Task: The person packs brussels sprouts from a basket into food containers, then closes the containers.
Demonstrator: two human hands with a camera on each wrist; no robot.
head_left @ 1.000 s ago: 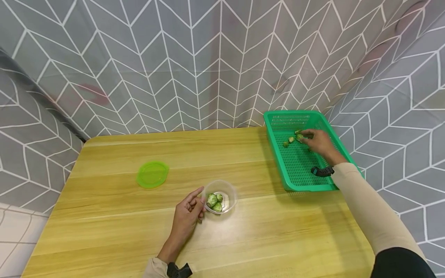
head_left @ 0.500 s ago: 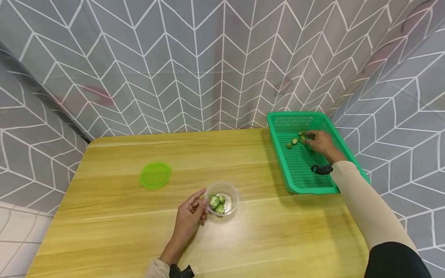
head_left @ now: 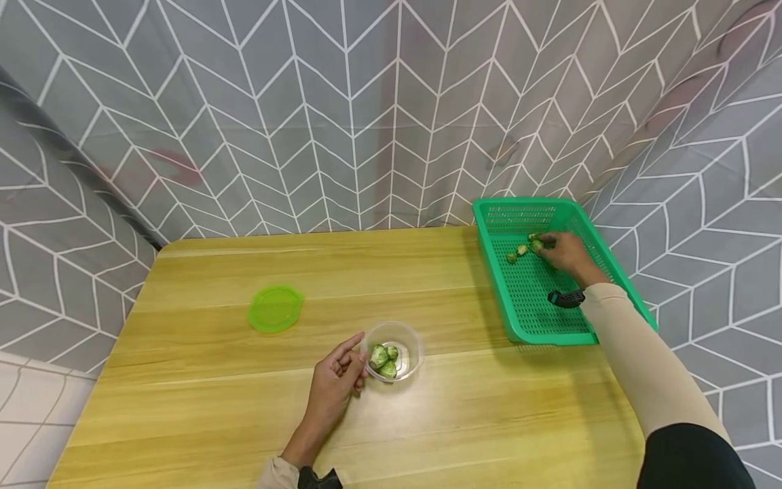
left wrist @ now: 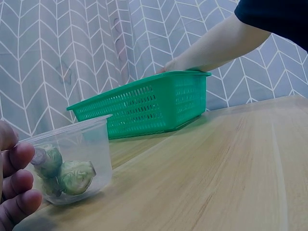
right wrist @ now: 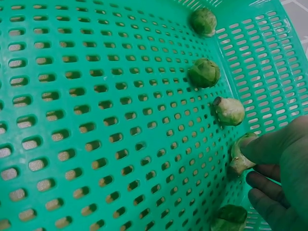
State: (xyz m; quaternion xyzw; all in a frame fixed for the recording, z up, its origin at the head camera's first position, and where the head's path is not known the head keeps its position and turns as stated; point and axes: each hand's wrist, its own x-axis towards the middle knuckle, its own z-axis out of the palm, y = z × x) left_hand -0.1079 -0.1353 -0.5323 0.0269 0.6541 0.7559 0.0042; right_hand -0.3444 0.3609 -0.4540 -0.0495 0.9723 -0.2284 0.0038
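Note:
My left hand [head_left: 332, 384] holds the near-left side of a clear round plastic container [head_left: 412, 350], thumb and index finger at its rim. Inside lie several Brussels sprouts [left wrist: 77, 177], bunched on the side nearest this hand. Over at the right, my right hand [head_left: 566, 257] reaches down into a green perforated basket [right wrist: 103, 77]. Its thumb and fingers pinch a Brussels sprout [right wrist: 239, 156], partly covered by the thumb in the right wrist view. Other loose sprouts lie in a row along the basket wall, among them a pale one [right wrist: 231, 111] and a rounder green one [right wrist: 204, 73].
A bright green lid [head_left: 275, 309] lies flat on the wooden table [head_left: 201, 407], left of the container. Grey chevron-patterned curtains [head_left: 342, 115] hang behind the table and along both sides. The basket stands at the table's back right, close to the curtain.
The fingers of my right hand have drawn in on the sprout in the basket. My left hand stays at the container. The whole head view has shifted slightly.

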